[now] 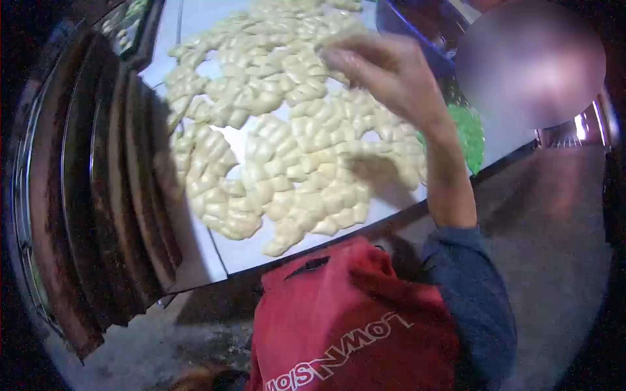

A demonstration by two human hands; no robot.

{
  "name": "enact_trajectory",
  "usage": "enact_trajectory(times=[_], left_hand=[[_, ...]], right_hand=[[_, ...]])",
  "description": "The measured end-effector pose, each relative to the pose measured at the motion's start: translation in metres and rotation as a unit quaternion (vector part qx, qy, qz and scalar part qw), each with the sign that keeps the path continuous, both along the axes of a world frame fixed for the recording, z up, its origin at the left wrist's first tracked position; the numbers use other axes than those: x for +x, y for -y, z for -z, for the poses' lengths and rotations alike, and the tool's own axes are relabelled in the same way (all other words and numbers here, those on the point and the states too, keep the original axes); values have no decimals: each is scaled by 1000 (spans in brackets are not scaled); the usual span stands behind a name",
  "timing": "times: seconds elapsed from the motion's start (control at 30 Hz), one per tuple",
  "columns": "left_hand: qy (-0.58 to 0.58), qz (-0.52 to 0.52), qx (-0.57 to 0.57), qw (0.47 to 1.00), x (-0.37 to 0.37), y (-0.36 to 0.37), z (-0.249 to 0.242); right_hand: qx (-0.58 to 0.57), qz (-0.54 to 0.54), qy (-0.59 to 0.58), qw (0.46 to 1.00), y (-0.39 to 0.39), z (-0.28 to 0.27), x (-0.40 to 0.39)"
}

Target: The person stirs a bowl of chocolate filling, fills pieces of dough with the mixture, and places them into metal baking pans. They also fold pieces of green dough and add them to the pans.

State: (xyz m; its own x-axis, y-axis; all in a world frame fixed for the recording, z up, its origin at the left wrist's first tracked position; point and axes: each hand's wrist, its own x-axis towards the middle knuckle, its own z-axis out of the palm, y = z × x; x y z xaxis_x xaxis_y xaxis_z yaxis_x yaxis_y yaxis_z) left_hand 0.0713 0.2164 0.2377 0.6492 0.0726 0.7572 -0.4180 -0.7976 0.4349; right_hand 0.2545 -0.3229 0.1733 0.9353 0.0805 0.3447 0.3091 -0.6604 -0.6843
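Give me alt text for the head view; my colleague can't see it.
A bare right hand above pale cream, rounded pieces spread over a white tabletop. Dark brown, ridged panels at left; red clothing with pale lettering below.

Pale dough-like pieces (293, 143) (smooth and plump) lie crowded across the white tabletop (242, 255).
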Motion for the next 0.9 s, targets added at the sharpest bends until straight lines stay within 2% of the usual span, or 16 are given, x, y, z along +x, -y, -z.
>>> enact_trajectory(times=[0.03,0.07,0.13,0.17,0.2,0.23,0.27,0.3,0.37,0.43,0.57,0.6,0.7,0.8,0.9], left_hand=[[-101,91,-64,989,6,16,18],[-203,179,-125,955,15,34,36],[-395,336,-236,822,34,87,71],[-446,334,-215,802,43,121,84],[-480,271,-135,823,57,177,97],[-509,243,-78,822,66,226,110],[-537,240,-46,808,75,266,122],[-614,241,-36,751,87,294,134],[-572,297,-48,763,91,334,168],[-546,329,-6,770,97,366,171],[-528,357,0,770,103,398,175],[-510,353,16,784,104,402,179],[-519,373,-11,769,106,421,181],[-497,423,64,755,106,445,184],[-415,492,99,759,106,470,199]], right_hand=[[-20,47,-64,997,29,20,-26],[-12,81,-131,988,51,39,-51],[-4,142,-251,958,78,69,-103],[-6,168,-304,938,85,81,-125],[-56,173,-294,938,93,101,-144],[-105,176,-282,937,99,117,-161],[-89,197,-252,943,100,130,-173],[-73,219,-219,948,99,141,-182],[-30,253,-187,949,100,144,-190],[22,282,-188,941,102,133,-195],[-23,392,-102,914,137,131,-217],[-57,396,-134,907,141,129,-225],[-97,297,-223,924,125,119,-233],[-193,222,-85,952,104,142,-227],[-145,221,-99,959,113,165,-226]])
